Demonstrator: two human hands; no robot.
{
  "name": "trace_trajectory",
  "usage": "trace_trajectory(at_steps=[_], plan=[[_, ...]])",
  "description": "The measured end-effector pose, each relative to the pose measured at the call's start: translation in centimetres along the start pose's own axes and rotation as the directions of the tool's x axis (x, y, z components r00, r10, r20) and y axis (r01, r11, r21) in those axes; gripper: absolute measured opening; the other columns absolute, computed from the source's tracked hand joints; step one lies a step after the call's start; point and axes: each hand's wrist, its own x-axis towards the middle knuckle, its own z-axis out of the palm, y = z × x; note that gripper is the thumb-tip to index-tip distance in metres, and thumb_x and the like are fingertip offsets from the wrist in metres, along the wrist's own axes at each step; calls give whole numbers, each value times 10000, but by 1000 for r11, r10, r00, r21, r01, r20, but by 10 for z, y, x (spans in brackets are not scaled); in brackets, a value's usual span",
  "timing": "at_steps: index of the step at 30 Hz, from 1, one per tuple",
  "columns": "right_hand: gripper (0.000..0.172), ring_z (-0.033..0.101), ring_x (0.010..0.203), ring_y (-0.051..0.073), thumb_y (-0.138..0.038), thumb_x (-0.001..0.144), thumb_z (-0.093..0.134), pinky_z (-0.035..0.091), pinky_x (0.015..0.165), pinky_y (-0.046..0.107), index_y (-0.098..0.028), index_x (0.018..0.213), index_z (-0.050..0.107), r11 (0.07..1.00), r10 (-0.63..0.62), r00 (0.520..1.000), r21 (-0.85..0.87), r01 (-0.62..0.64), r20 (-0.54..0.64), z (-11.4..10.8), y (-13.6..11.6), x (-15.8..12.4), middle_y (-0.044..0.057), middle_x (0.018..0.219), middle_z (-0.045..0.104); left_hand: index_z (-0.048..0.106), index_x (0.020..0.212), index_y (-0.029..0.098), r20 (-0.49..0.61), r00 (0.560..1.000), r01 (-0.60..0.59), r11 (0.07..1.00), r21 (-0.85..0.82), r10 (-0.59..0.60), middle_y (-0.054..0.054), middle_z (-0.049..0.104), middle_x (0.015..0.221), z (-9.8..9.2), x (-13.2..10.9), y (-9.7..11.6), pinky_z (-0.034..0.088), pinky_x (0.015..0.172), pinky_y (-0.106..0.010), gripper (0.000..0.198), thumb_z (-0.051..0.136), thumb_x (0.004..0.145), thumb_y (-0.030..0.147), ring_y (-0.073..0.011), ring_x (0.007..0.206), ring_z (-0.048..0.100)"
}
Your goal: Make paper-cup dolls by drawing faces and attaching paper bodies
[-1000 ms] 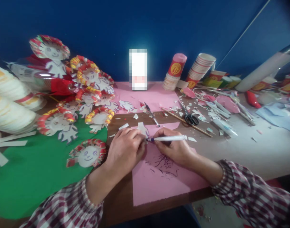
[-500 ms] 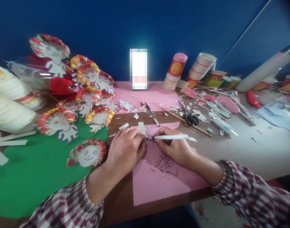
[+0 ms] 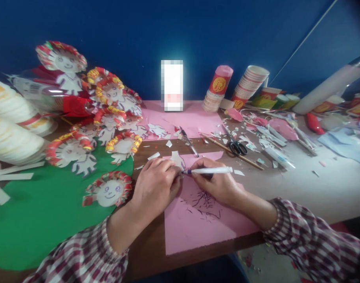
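My right hand [image 3: 215, 181] grips a white marker pen [image 3: 211, 170] with a purple tip, laid almost level and pointing left. The tip touches a small white paper cut-out figure [image 3: 177, 158]. My left hand [image 3: 156, 184] is curled with its fingers pressing down on that cut-out, covering its lower part. Both hands rest on a pink paper sheet [image 3: 197, 224] marked with dark pen scribbles [image 3: 204, 204], on a brown table.
A green paper sheet [image 3: 44, 220] lies at left with paper-plate dolls [image 3: 107, 192] and several more piled behind [image 3: 106, 102]. Stacked white plates [image 3: 11, 133] are at far left. Scissors [image 3: 236, 146], a wooden stick [image 3: 231, 151], cup stacks [image 3: 250, 84] and paper scraps lie at back right.
The pen shifted very slightly along the cut-out's edge; both hands stay in the same spot.
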Motion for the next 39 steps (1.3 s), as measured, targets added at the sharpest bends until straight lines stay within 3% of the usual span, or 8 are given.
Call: trace_trajectory(at_steps=[39], plan=[[44, 561, 639, 117, -132, 789, 572, 445, 599, 241, -173, 799, 584, 1000, 9, 1000, 2, -9, 2, -2, -2, -1, 5, 723, 632, 660, 926, 189, -11, 1000, -6, 1000, 16, 6, -68, 662, 1003, 0, 1, 1, 459, 911, -456, 166, 507, 867, 215, -259, 1020, 569]])
